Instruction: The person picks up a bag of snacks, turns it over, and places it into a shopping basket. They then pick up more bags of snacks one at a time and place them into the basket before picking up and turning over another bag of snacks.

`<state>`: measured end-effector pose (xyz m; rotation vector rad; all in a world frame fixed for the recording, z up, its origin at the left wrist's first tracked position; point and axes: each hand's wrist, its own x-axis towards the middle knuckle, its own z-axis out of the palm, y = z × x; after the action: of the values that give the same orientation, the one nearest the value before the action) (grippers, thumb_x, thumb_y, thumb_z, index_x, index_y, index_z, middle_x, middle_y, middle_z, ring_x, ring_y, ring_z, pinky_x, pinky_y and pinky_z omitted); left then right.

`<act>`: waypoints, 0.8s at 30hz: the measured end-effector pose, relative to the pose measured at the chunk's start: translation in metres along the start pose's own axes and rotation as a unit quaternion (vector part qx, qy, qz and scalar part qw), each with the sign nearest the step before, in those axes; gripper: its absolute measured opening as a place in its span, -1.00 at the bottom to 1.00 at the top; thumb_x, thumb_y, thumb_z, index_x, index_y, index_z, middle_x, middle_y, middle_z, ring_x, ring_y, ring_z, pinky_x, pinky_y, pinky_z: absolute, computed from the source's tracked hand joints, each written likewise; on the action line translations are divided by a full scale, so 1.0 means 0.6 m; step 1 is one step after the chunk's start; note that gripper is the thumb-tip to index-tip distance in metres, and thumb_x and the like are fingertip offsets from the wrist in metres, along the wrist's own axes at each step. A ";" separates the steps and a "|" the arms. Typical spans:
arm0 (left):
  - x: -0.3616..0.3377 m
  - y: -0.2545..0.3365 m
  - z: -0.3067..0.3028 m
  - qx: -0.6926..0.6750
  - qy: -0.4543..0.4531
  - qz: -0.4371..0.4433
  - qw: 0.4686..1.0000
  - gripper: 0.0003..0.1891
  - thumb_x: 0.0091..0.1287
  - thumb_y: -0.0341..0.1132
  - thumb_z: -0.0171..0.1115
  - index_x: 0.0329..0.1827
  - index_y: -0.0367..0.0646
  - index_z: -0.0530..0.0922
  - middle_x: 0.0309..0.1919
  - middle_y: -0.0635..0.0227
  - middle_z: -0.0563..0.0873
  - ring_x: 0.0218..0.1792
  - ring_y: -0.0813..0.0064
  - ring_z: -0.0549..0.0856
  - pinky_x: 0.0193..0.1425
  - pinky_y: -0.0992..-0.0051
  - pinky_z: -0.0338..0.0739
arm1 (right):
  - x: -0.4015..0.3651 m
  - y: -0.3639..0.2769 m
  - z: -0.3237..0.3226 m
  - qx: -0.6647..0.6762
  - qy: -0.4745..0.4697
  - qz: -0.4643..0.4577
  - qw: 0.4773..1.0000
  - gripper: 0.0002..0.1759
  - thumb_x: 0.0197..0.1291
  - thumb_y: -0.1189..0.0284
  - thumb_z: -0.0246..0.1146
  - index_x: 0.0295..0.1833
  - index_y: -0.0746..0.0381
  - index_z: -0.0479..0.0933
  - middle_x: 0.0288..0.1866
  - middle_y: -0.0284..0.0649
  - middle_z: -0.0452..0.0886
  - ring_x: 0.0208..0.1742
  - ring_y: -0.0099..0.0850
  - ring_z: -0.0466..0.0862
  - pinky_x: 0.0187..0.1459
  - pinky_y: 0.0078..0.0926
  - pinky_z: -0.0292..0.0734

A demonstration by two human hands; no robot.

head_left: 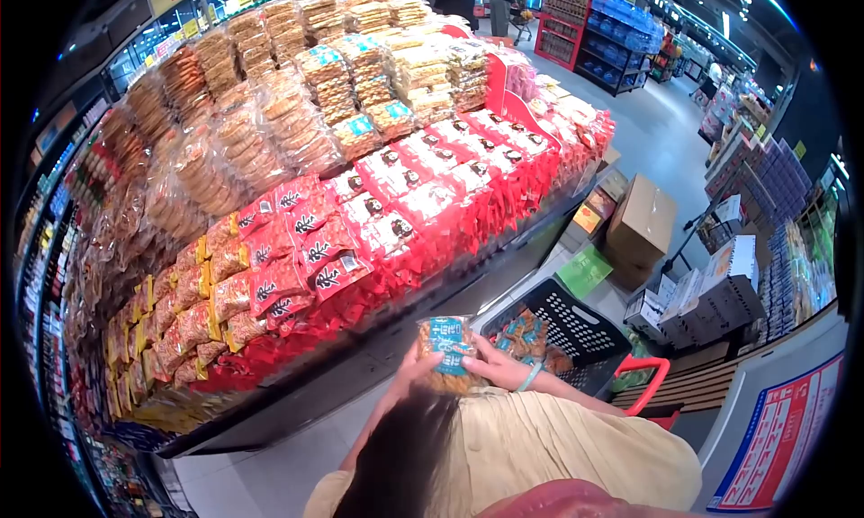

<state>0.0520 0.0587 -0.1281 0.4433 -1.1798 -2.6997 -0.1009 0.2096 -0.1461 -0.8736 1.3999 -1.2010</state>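
Observation:
Between my two hands, in front of my chest, is a clear snack packet (pixel 445 342) with a blue label and orange-brown pieces inside. My left hand (pixel 418 370) grips its left side, the thumb lying on the front. On the right side my right hand (pixel 497 367) holds it, thumb on the label and a pale band at the wrist. Just beyond my right hand stands a black basket (pixel 576 324) with a red handle (pixel 650 383). Similar packets (pixel 526 334) with blue labels lie inside it.
A large display heaped with red bags (pixel 423 203), yellow-edged bags (pixel 193 324) and stacked clear packets (pixel 270 131) fills the left and centre. Cardboard boxes (pixel 639 221) stand right of it. White cartons (pixel 711 288) and a sign board (pixel 783 437) are further right. People stand far off.

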 end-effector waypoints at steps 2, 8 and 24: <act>-0.019 0.013 0.005 -0.048 0.021 0.002 0.999 -0.39 0.33 -0.30 0.25 0.42 -0.20 0.26 0.18 0.16 0.57 0.16 0.31 0.62 0.28 0.29 0.52 | 0.000 -0.019 -0.001 -0.028 -0.007 -0.003 1.000 -0.15 0.43 0.05 0.15 0.55 0.35 -0.02 0.38 -0.04 0.38 0.39 -0.34 0.38 0.38 -0.39 0.27; -0.035 0.034 -0.020 0.020 -0.039 -0.044 0.998 -0.41 0.38 -0.26 0.18 0.44 -0.21 0.25 0.18 0.16 0.57 0.17 0.33 0.61 0.27 0.30 0.52 | 0.029 -0.073 -0.017 0.003 0.109 0.009 0.994 -0.29 0.40 0.06 0.20 0.47 0.24 0.21 0.16 -0.23 0.54 0.16 -0.46 0.52 0.10 -0.43 0.48; -0.053 0.033 -0.068 0.027 -0.017 -0.014 0.999 -0.38 0.47 -0.15 0.14 0.50 -0.16 0.17 0.26 0.25 0.47 0.26 0.43 0.51 0.34 0.41 0.40 | 0.079 -0.067 0.033 -0.201 -0.033 -0.028 0.979 -0.13 0.21 -0.15 0.28 0.41 0.28 0.34 0.13 0.10 0.63 0.15 -0.12 0.64 0.17 -0.29 0.51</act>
<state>0.0960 0.0257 -0.1331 0.4261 -1.2678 -2.7157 -0.0943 0.1515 -0.1180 -1.2274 1.6012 -0.9319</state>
